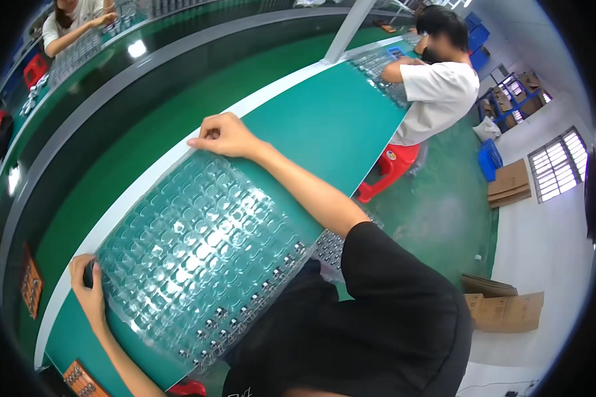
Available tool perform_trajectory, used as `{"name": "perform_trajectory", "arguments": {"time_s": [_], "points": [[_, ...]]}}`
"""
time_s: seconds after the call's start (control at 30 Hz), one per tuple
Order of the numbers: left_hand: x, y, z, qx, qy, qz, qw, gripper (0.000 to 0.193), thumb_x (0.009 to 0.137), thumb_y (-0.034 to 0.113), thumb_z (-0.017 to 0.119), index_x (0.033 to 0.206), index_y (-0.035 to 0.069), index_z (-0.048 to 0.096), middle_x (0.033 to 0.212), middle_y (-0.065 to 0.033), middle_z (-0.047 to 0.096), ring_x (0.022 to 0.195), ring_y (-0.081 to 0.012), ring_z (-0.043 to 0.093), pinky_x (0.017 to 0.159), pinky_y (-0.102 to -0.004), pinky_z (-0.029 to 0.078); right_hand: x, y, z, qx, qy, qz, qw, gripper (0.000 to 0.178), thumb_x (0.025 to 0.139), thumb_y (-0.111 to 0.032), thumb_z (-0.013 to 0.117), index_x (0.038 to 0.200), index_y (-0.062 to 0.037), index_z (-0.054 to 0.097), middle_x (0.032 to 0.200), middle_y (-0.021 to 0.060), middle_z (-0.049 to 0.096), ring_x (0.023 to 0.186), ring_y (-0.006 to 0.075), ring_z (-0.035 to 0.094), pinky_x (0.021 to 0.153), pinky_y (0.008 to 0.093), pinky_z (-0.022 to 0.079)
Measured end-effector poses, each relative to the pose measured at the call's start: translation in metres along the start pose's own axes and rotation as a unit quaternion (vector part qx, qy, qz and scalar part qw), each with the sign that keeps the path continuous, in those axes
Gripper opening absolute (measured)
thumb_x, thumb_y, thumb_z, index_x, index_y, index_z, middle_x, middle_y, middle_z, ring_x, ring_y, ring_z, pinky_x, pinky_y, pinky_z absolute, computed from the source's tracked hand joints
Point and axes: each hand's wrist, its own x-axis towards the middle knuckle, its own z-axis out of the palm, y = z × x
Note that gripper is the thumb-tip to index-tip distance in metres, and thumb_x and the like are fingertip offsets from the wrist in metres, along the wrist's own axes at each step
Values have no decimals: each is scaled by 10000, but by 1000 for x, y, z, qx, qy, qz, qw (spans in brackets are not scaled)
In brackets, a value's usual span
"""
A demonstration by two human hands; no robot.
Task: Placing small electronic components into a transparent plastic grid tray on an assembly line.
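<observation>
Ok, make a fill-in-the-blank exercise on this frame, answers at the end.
The hand at the leftmost corner of the clear tray is the ____ one.
Metal parts sit toward the tray's ____ edge, not its far one.
The nearer co-worker sits on a ____ stool.
The wearer's sleeve is ____.
Answers: left; near; red; black.

factory workshop, green workbench (318,122), clear tray (179,228) of small metal parts (219,312), co-worker (437,92) on red stool (397,159), cardboard (513,312)
</observation>
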Motion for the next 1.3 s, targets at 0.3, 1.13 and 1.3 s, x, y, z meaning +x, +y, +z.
{"name": "perform_trajectory", "arguments": {"time_s": [0.3,1.13,1.3], "points": [[-5,-48,0,-24,54,-49,997,249,979,83,660,1213,5,693,1222,-84,662,1152,-185,603,994,-290,453,-2,-1,-7,-39,-80,15,996,299,862,-331,796,966,-52,773,833,93,719,762,174,675,708,324,546],[-4,10,12,-84,122,-98,984,340,1042,246,612,1338,83,652,1270,-55,698,1108,-153,614,985,-291,464,-7,2,7,-52,9,19,998,234,967,-213,683,967,18,720,694,48,645,645,104,560,603,311,451],[-7,15,9,-42,122,-99,987,300,1052,244,597,1292,80,673,1246,-45,706,1081,-151,612,956,-295,475,-4,-3,5,-64,-26,50,996,254,1000,-224,651,1045,19,710,786,54,684,723,106,593,672,298,479]]}}
